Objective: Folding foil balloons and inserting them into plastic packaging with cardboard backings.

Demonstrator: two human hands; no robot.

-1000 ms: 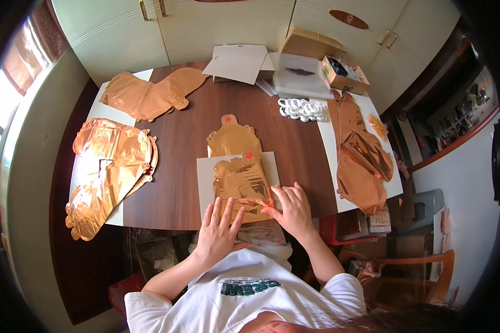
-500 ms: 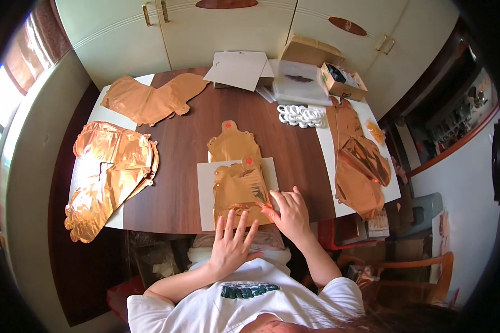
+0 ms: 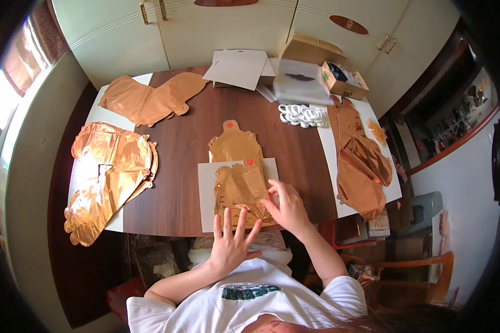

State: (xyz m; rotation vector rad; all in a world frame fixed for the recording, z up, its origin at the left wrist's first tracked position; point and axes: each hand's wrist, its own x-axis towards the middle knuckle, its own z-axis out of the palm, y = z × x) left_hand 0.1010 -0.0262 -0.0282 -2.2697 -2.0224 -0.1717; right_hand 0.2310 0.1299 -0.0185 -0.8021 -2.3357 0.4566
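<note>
A folded gold foil balloon (image 3: 240,182) lies over a white card (image 3: 206,195) at the table's near edge. Beyond it, another gold foil piece (image 3: 234,145) with a red-marked tab sticks out from under the card. My left hand (image 3: 230,244) is spread, its fingertips resting on the balloon's near end. At the balloon's right edge is my right hand (image 3: 289,210), thumb and forefinger apart with nothing gripped between them. The thumb is at the foil; whether it presses there I cannot tell.
Copper-coloured foil balloons lie at far left (image 3: 150,100), near left (image 3: 114,175) and right (image 3: 361,166). At the back are white cards (image 3: 236,66), clear plastic sleeves (image 3: 297,80), an open box (image 3: 344,83) and white rings (image 3: 303,115). A wooden chair (image 3: 416,275) stands at right.
My right hand has moved slightly away from me along the foil's right edge, its fingers more bent. The foil there looks flatter. My left hand stays nearly in place.
</note>
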